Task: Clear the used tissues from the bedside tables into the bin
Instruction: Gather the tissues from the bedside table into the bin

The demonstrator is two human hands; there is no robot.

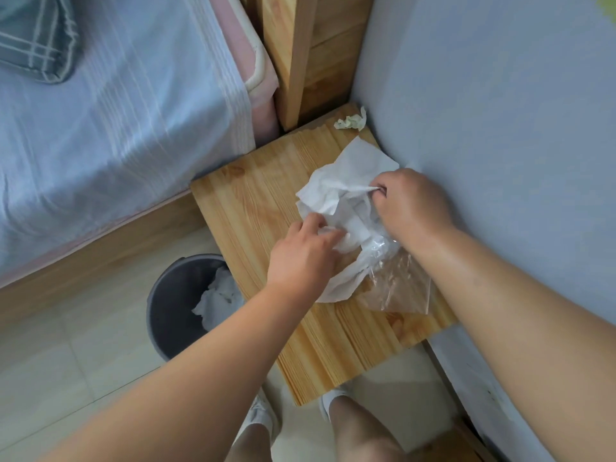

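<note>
A heap of crumpled white tissues (343, 188) lies on the wooden bedside table (253, 211). My right hand (413, 205) pinches the heap's right edge near the wall. My left hand (303, 255) grips its lower left part. A clear plastic wrapper (400, 288) lies under and beside the tissues. One small crumpled yellowish tissue (351, 121) sits alone at the table's far corner. A dark grey bin (180, 305) stands on the floor left of the table, with white tissues (218, 301) inside it.
A bed with a pale blue sheet (116, 121) fills the left. Its wooden headboard (300, 55) meets the table's far edge. A light blue wall (500, 111) runs along the right. My feet in white shoes (263, 418) stand on the tiled floor below.
</note>
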